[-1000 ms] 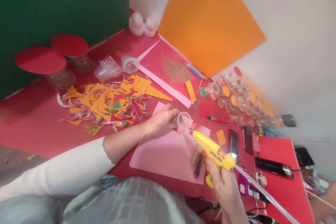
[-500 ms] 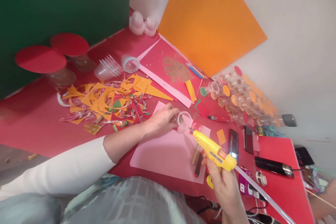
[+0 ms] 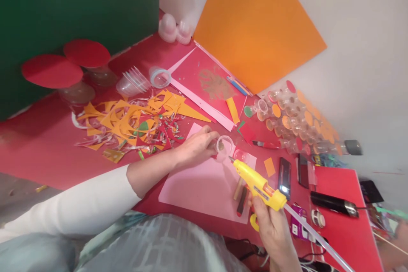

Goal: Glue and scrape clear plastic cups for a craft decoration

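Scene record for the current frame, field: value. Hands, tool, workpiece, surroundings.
left hand: holding a clear cup by its side; left hand over the pink sheet
right hand: gripping a yellow glue gun; right hand around its handle
tool: nozzle points toward the clear cup; contact unclear; clear glue stick protrudes from the rear
surface: pink sheet on a red table
left side: heap of paper scraps, mostly orange
right side: clear cups with coloured discs
back: large orange sheet against the wall
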`<action>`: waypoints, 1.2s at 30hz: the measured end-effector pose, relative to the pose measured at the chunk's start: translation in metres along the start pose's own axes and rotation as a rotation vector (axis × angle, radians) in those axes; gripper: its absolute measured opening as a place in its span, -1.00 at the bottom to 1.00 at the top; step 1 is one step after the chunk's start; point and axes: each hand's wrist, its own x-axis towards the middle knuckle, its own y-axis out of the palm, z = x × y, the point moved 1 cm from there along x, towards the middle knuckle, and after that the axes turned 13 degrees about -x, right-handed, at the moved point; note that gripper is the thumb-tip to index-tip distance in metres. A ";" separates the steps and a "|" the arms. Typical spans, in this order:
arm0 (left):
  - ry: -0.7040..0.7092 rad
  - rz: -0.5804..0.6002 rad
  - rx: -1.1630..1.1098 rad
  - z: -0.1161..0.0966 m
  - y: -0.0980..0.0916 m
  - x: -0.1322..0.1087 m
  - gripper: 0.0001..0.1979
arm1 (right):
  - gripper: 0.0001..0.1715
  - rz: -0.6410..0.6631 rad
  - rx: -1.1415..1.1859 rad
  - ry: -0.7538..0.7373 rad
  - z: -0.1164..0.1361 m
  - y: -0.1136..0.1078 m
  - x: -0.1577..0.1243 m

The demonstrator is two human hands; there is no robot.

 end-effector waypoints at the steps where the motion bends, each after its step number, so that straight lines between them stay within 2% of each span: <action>1: 0.000 -0.002 0.001 0.000 0.000 0.000 -0.80 | -0.31 0.001 -0.001 -0.002 0.001 0.000 0.000; 16: 0.009 -0.010 -0.005 0.000 0.000 -0.001 -0.82 | -0.37 -0.024 0.014 -0.064 -0.002 0.001 0.005; 25: 0.024 -0.021 -0.012 -0.002 0.000 -0.002 -0.84 | -0.36 -0.105 -0.076 -0.111 -0.007 0.000 0.006; 31: -0.006 -0.014 -0.005 -0.003 0.001 -0.002 -0.85 | -0.44 -0.029 -0.053 -0.166 -0.018 0.001 0.007; 36: 0.003 -0.013 -0.004 -0.003 0.000 -0.002 -0.86 | -0.40 -0.118 -0.113 -0.108 -0.020 0.002 0.006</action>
